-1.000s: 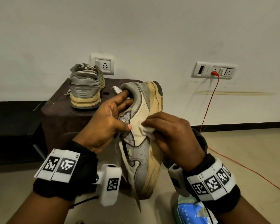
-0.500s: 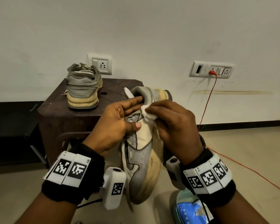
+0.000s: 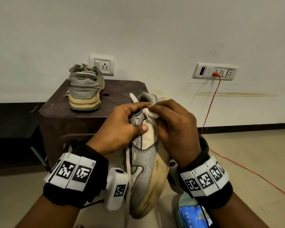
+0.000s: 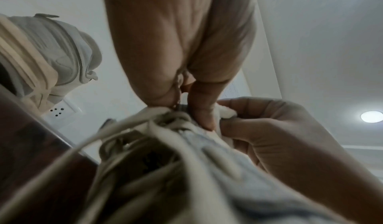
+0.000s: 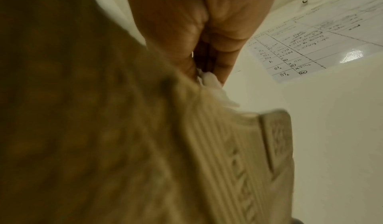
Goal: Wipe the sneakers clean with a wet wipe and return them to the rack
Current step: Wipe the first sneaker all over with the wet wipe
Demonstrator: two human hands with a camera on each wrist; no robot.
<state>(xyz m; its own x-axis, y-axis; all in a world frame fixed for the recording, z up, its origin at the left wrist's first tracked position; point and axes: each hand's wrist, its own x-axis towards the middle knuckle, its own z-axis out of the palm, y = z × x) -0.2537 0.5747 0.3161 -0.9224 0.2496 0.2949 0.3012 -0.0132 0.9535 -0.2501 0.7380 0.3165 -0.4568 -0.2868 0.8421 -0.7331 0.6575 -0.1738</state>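
Observation:
A grey and cream sneaker [image 3: 145, 168] hangs in front of me, heel up and toe down, its yellowed sole [image 5: 228, 154] turned to the right. My left hand [image 3: 122, 127] grips its upper near the collar, thumb on the side panel. My right hand [image 3: 173, 127] pinches a crumpled white wet wipe [image 3: 152, 114] against the upper by the heel collar; the wet wipe [image 4: 226, 112] also shows between my fingers in the left wrist view. The second grey sneaker [image 3: 85, 89] stands heel toward me on a dark brown stand [image 3: 122, 89].
A red cable [image 3: 209, 111] runs from a wall socket [image 3: 215, 72] across the floor at right. A blue-green wipe pack [image 3: 192, 213] lies on the floor under my right wrist. Another socket [image 3: 103, 65] sits behind the stand. A dark skirting band runs along the wall.
My right hand has slid the wipe up the sneaker's side, from mid-upper to the heel collar. The sneaker has tilted and dropped a little; my left hand keeps its grip.

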